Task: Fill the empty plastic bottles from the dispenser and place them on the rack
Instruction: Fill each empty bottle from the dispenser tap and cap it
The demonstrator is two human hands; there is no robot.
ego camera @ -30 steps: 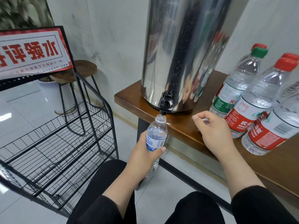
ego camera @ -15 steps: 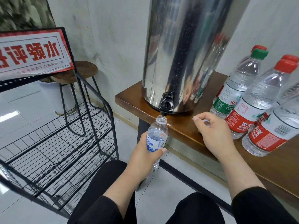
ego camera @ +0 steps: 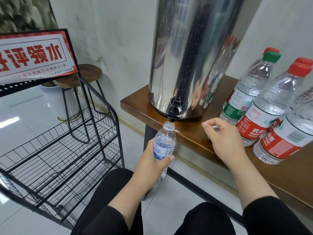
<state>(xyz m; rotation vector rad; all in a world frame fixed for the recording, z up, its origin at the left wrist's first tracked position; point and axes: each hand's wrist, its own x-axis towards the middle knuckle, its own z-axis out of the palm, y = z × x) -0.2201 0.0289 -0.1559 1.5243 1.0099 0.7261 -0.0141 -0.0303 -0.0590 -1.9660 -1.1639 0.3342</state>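
- Left hand (ego camera: pixel 152 160), lower centre of the frame: fingers and thumb wrapped around the labelled body of a small uncapped bottle (ego camera: pixel 164 146), held upright with its mouth just under the black tap (ego camera: pixel 175 111).
- Tap: projects from the base of the steel dispenser (ego camera: pixel 194 53), which stands on the wooden table (ego camera: pixel 191 138) at centre; whether water is running cannot be told.
- Right hand (ego camera: pixel 223 139), centre right: fingers curled, resting at the table edge; a small white object, probably the cap, shows between fingers and thumb.
- Capped bottles (ego camera: pixel 264 114): at least 4, crowded at the right edge, just beside the right hand.
- Wire rack (ego camera: pixel 67 150), left half of the frame: its visible shelves hold no bottles.
- Risk 1: the bottle mouth is narrow; a slight tilt or drift of the left hand would send water onto the floor or lap.
- Risk 2: squeezing the thin plastic wall could push water out over the rim.
- Risk 3: a careless reach by the right hand could topple the neighbouring bottles.
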